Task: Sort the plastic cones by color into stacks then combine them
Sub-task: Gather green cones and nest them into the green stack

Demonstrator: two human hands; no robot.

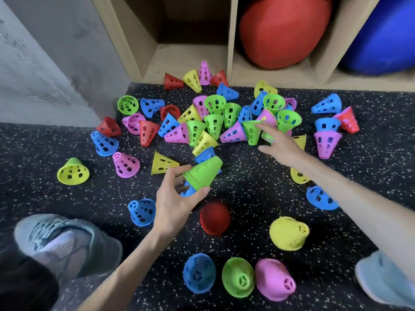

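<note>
Many perforated plastic cones in green, blue, pink, yellow and red lie scattered on the black speckled floor (244,191). My left hand (173,203) grips a nested stack of green cones (203,175), held tilted above the floor. My right hand (278,142) reaches into the pile, its fingers on the rim of a green cone (252,131) lying beside a pink cone (233,133). Close to me stand a blue cone (198,273), a green cone (238,277), a pink cone (275,279), a yellow cone (288,233) and a red cone (214,217).
A wooden shelf unit (231,41) stands behind the pile, with a red ball (283,30) and a blue ball (386,37) in its cubbies. A grey wall (45,63) is at the left. My shoes (67,243) sit at the bottom corners.
</note>
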